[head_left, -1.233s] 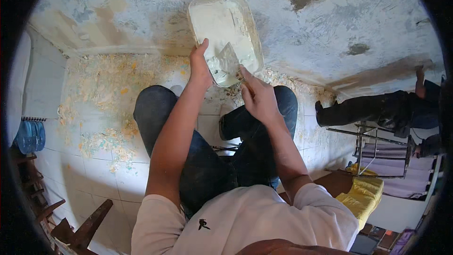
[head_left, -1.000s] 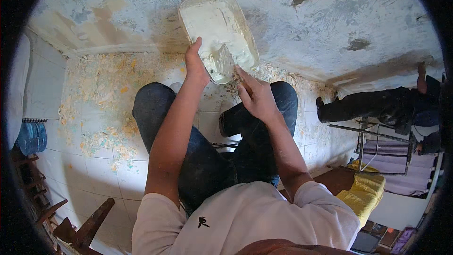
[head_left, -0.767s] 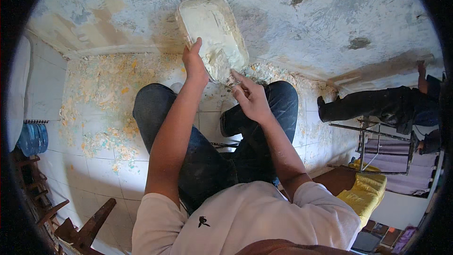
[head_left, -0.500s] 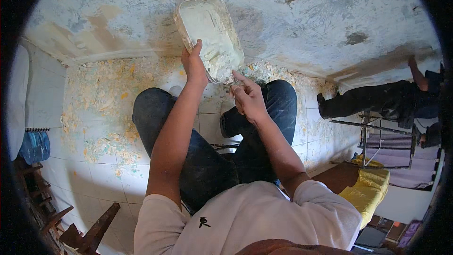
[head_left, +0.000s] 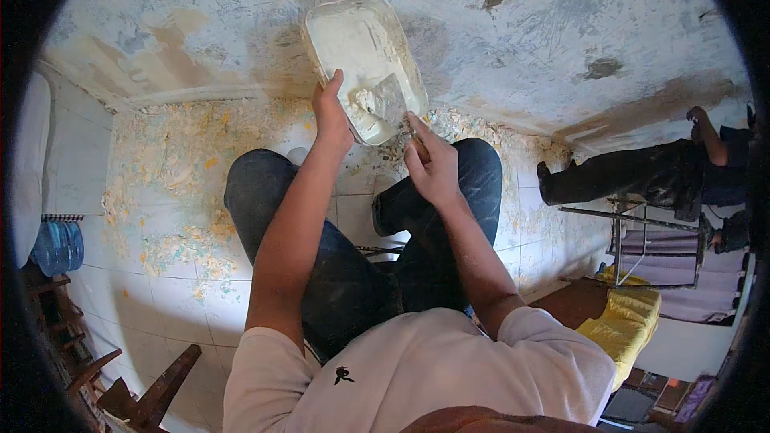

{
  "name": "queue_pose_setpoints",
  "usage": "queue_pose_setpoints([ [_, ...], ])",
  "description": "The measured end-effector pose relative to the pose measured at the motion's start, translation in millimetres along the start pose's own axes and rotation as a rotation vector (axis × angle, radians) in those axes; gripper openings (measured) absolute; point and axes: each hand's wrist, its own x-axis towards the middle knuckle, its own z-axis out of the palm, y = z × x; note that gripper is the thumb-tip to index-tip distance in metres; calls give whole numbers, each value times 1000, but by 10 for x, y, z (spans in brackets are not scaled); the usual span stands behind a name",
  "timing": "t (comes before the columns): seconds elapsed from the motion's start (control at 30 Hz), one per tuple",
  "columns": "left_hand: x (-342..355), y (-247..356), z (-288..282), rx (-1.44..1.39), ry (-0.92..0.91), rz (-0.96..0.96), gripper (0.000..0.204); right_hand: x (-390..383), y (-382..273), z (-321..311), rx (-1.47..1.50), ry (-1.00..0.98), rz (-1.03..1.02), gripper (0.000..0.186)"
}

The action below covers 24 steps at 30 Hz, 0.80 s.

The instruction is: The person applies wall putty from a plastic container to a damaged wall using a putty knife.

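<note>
My left hand [head_left: 331,115] grips the left edge of a rectangular cream-coloured tub [head_left: 317,35], its thumb lying over the rim. Whitish putty [head_left: 345,44] coats the inside, with a soft lump [head_left: 370,122] gathered at the near end. In my right hand [head_left: 434,164] is a putty knife [head_left: 391,99], my index finger stretched along it. The knife's flat, smeared blade rests inside the tub beside the lump. My right fingers cover most of the handle.
A patchy, scraped wall [head_left: 241,24] rises ahead. Paint flakes [head_left: 184,160] litter the tiled floor. On the right, another person [head_left: 634,172] stands by a metal frame [head_left: 642,244] and a yellow cloth [head_left: 622,321]. Blue water bottle [head_left: 58,248] and wooden furniture [head_left: 160,393] are at left.
The putty knife's blade now shows inside the tub, and my right hand has shifted slightly right and nearer. The tub has moved a little right. At right, the other person's arm has moved.
</note>
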Motion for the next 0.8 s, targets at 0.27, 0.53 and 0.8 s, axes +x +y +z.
queue_pose_setpoints([
  [0.27,17,-15,-107,-56,-41,-217,44,92,-71,293,117,41,-32,50],
  [0.53,102,80,39,-83,-63,-95,46,134,-44,261,376,-91,142,47],
  [0.8,0,-29,145,147,39,114,53,109,-29,75,1115,-123,701,48],
])
